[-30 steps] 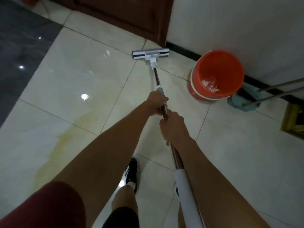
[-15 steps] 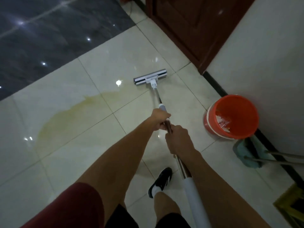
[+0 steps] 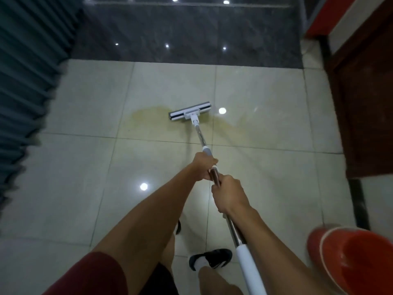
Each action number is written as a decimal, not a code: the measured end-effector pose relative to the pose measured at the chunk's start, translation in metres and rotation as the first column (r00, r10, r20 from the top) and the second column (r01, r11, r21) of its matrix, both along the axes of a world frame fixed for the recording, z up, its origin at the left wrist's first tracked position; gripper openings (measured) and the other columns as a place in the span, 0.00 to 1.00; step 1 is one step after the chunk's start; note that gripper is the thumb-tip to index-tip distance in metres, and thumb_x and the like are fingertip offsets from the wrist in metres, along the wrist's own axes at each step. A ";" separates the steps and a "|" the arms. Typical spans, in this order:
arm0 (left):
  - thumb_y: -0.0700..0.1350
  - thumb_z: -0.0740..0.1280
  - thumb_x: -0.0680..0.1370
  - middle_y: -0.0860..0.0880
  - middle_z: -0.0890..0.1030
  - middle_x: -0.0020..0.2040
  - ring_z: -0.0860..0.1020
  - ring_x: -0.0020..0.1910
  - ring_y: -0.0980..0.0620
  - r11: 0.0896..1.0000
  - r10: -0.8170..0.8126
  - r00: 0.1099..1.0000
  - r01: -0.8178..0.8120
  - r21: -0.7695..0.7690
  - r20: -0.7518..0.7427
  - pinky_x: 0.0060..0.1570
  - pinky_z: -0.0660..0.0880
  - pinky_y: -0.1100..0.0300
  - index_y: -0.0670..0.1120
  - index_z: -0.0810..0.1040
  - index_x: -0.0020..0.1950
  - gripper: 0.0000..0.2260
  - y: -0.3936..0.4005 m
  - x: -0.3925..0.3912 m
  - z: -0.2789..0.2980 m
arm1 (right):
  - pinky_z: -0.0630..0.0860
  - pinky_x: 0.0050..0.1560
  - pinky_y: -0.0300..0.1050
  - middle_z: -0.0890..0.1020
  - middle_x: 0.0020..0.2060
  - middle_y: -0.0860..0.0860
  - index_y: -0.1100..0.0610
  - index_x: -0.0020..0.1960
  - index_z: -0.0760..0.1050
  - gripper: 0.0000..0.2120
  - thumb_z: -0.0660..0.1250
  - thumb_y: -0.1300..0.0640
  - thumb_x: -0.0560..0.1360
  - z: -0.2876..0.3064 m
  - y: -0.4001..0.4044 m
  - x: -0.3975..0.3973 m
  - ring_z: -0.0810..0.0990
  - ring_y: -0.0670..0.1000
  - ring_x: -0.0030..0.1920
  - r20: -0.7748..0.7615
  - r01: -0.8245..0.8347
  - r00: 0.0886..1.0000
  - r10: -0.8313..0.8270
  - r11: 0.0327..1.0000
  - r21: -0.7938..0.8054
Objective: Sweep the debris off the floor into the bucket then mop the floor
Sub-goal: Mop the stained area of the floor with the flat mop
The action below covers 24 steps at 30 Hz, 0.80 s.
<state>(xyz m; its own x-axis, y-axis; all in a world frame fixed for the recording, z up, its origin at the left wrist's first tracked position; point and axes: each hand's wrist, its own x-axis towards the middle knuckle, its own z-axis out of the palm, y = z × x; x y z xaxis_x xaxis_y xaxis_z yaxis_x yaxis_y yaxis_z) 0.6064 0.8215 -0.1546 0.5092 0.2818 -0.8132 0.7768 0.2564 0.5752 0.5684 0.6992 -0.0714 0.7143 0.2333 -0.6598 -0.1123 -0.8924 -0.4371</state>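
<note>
Mopping is underway: left hand (image 3: 203,167) and right hand (image 3: 229,194) both grip the metal-handled white flat mop (image 3: 190,113), resting on the yellowish floor stain (image 3: 148,120); next, probably strokes across it.

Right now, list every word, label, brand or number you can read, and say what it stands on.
None can be read.
mop: no lettering shows on its head or handle.
bucket: blurred, plain orange, no label visible.
shoe: no legible mark.
</note>
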 end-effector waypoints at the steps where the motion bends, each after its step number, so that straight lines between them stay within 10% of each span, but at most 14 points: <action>1: 0.39 0.71 0.79 0.41 0.80 0.45 0.82 0.40 0.44 0.999 0.033 0.999 -0.033 -0.004 -0.014 0.53 0.81 0.40 0.38 0.76 0.57 0.10 0.023 -0.005 -0.001 | 0.84 0.37 0.49 0.80 0.39 0.53 0.54 0.59 0.77 0.12 0.59 0.58 0.79 -0.001 0.020 0.000 0.82 0.54 0.35 -0.003 -0.046 0.999 0.046 0.999 -0.002; 9: 0.40 0.67 0.81 0.41 0.78 0.42 0.80 0.33 0.46 0.951 0.307 0.945 -0.309 0.007 -0.114 0.33 0.81 0.49 0.39 0.74 0.60 0.09 0.189 -0.037 -0.019 | 0.77 0.32 0.43 0.80 0.38 0.52 0.53 0.60 0.76 0.12 0.59 0.58 0.80 -0.014 0.180 0.006 0.79 0.51 0.32 -0.010 -0.382 0.924 0.382 0.924 0.001; 24: 0.41 0.71 0.78 0.41 0.83 0.43 0.83 0.37 0.43 0.828 0.560 0.822 -0.560 0.028 -0.109 0.47 0.84 0.42 0.39 0.80 0.54 0.07 0.370 -0.005 -0.067 | 0.84 0.38 0.53 0.81 0.41 0.54 0.54 0.59 0.76 0.11 0.62 0.54 0.80 -0.047 0.375 0.054 0.83 0.56 0.36 -0.024 -0.507 0.862 0.507 0.861 -0.045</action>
<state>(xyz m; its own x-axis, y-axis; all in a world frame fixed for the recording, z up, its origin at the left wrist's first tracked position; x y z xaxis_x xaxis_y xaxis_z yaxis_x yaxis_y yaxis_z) 0.6013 1.1919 -0.2213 0.1743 0.4873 -0.8556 0.5555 0.6688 0.4941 0.6223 1.0739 -0.1187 0.4987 0.5293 -0.6864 0.3566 -0.8471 -0.3941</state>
